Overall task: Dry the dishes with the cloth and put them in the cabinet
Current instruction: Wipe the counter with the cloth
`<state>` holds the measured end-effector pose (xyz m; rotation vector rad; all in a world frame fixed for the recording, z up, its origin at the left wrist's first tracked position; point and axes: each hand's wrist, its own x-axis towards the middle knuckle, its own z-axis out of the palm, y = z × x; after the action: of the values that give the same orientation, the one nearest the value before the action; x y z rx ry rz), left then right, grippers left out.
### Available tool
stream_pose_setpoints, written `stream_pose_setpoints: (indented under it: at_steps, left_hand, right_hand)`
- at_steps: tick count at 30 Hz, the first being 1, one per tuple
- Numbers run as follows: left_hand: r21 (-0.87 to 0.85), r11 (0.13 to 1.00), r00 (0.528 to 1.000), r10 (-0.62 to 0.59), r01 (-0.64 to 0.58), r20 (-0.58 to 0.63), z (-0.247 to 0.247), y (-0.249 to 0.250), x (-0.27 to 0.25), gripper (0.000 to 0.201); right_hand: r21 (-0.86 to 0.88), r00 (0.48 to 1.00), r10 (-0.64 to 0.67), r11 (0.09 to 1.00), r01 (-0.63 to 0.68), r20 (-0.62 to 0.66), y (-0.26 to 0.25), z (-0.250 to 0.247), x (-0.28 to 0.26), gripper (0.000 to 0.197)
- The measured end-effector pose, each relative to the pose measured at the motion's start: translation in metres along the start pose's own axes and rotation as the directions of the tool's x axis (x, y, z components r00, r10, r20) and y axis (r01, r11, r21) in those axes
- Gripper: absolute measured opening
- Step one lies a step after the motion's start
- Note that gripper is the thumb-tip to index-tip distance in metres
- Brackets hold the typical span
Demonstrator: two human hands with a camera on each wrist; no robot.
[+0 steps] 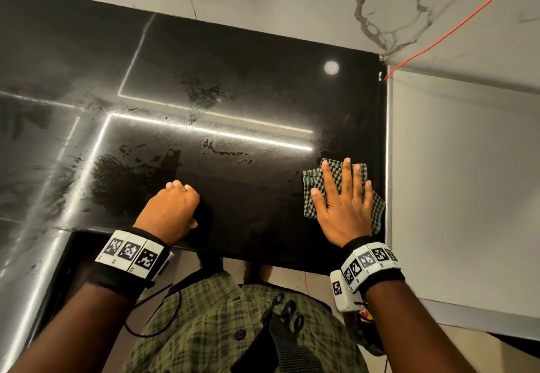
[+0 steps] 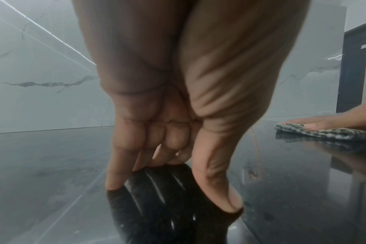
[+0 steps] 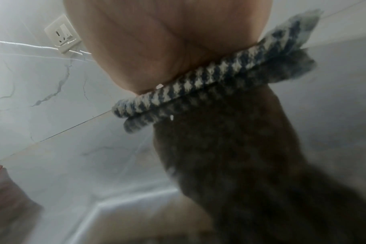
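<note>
On the black counter [image 1: 233, 80], one cloth [image 1: 331, 169] lies under the flat-spread right grip [image 1: 346, 211]; left grip [image 1: 171, 211] curled, empty.

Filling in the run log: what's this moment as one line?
left hand: curled, fingertips on counter, holds nothing | right hand: flat on cloth | counter: smeared

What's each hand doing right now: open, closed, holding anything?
Left hand: curled, empty, fingertips resting on the countertop.
Right hand: open, flat, pressing the checked cloth.
</note>
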<state>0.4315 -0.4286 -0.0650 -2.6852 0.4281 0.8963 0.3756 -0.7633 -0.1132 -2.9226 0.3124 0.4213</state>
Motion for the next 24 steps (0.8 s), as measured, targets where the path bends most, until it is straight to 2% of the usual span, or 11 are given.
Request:
stream_pose_setpoints:
  at_steps: [7, 14, 19, 24]
  left_hand:
    - [0.055, 0.997, 0.998, 0.057, -0.057, 0.016, -0.010, -0.002, 0.000, 0.054]
    - [0.023, 0.997, 0.997, 0.079, -0.078, -0.014, -0.003, -0.008, -0.001, 0.067]
    - [0.017, 0.995, 0.994, 0.100, -0.099, -0.053, 0.003, -0.011, -0.002, 0.075]
    - [0.035, 0.993, 0.993, 0.115, -0.114, -0.027, 0.008, -0.015, -0.006, 0.080]
  right_hand:
    - [0.002, 0.999, 0.031, 1.000, -0.031, 0.014, -0.004, -0.001, 0.005, 0.064]
    - [0.003, 0.998, 0.043, 0.999, -0.043, 0.050, -0.008, -0.011, 0.036, 0.064]
    - [-0.001, 0.997, 0.049, 0.999, -0.049, 0.060, -0.006, -0.026, 0.085, 0.064]
    - [0.000, 0.996, 0.064, 0.998, -0.064, 0.056, -0.008, -0.041, 0.136, 0.064]
